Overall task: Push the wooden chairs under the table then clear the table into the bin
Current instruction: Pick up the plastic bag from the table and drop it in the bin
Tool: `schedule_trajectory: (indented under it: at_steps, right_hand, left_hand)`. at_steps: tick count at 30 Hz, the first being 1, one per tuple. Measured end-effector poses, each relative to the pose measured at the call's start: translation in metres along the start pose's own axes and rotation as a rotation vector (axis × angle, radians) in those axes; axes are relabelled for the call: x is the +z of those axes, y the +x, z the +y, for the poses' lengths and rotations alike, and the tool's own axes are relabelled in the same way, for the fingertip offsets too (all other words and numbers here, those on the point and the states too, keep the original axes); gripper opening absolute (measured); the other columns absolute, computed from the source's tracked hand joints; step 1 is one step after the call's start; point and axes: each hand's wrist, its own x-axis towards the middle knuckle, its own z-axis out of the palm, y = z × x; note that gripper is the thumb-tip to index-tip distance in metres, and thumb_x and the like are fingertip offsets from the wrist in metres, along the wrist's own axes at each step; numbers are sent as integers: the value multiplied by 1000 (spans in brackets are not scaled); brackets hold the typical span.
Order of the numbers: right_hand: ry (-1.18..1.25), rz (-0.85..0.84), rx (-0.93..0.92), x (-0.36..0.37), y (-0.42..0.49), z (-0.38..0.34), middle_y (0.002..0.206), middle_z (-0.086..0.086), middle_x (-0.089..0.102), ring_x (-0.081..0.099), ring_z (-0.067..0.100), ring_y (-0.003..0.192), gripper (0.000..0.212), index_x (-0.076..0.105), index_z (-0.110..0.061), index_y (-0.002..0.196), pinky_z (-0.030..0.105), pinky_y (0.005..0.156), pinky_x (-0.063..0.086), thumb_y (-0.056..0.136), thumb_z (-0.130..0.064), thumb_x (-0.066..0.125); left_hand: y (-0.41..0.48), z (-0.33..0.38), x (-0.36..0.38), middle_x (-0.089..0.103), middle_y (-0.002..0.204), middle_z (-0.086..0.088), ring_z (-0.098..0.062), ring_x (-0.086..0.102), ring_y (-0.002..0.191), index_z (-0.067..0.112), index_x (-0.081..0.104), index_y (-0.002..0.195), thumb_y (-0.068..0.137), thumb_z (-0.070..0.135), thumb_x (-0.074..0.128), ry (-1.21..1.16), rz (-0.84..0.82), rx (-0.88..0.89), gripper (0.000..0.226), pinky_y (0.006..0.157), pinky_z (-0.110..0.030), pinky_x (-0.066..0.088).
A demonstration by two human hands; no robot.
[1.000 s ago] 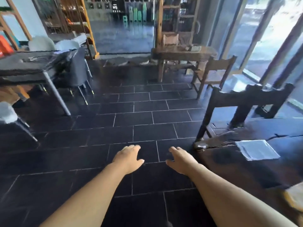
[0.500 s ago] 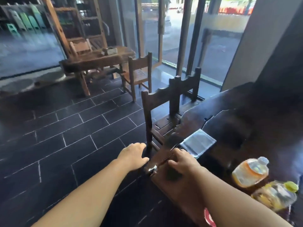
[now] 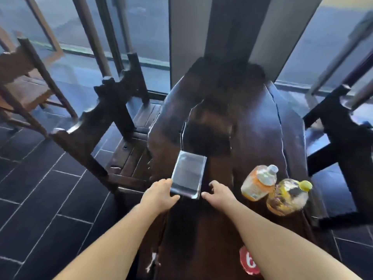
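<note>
A long dark wooden table [image 3: 252, 126] runs away from me. A dark wooden chair [image 3: 105, 118] stands at its left side, seat partly under the edge, and another dark chair [image 3: 341, 142] stands pulled out at the right. On the table lie a flat silvery packet [image 3: 188, 174], an orange plastic bottle [image 3: 259, 182], a yellow-capped bottle [image 3: 288, 197] and a red round item [image 3: 249, 261] half hidden by my arm. My left hand [image 3: 159, 195] hovers by the packet's near left corner, fingers apart. My right hand [image 3: 219, 194] is just right of the packet, empty.
A lighter wooden chair [image 3: 24, 81] stands at the far left on the dark tiled floor [image 3: 40, 199]. Glass doors with dark frames [image 3: 96, 37] and a grey pillar [image 3: 232, 33] close off the table's far end. No bin is visible.
My view has swung right from the open floor to look straight down the table. Both hands have come over the tabletop to either side of the silvery packet.
</note>
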Motion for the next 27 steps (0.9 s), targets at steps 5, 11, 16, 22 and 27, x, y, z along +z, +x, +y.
schedule_trajectory:
  at_steps: [5, 11, 16, 22, 27]
  right_hand:
    - [207, 49, 197, 10, 53, -9, 127, 9, 62, 58, 26, 116, 56, 51, -9, 135, 29, 90, 42, 91, -41, 65]
    - [574, 74, 435, 42, 113, 7, 95, -1, 53, 50, 19, 88, 76, 51, -10, 131, 44, 91, 53, 69, -51, 69]
    - [653, 161, 514, 60, 129, 15, 102, 3, 64, 60, 22, 85, 59, 54, -14, 126, 41, 83, 54, 74, -38, 71]
    - [774, 174, 543, 64, 130, -1, 92, 9, 65, 64, 22, 74, 28, 55, -16, 104, 48, 77, 61, 82, -23, 72]
    - [787, 222, 496, 72, 130, -1, 91, 7, 65, 66, 25, 83, 22, 53, -20, 92, 51, 77, 60, 78, -20, 70]
  left_hand:
    - [72, -15, -3, 61, 118, -6, -29, 57, 115, 17, 55, 118, 83, 44, 63, -48, -45, 24, 45, 92, -40, 48]
    - [135, -27, 16, 62, 115, -7, -28, 58, 111, 11, 55, 119, 86, 34, 65, -161, -108, -31, 41, 89, -36, 47]
    - [154, -27, 35, 62, 103, -2, -23, 59, 100, 15, 59, 106, 86, 26, 66, -278, -73, -118, 23, 85, -35, 48]
    - [167, -26, 47, 66, 102, -9, -26, 61, 93, 10, 59, 108, 82, 22, 69, -346, -21, -209, 30, 77, -33, 46]
    - [166, -30, 54, 67, 100, -5, -18, 59, 85, 11, 55, 120, 86, 20, 67, -463, -15, -294, 37, 69, -26, 39]
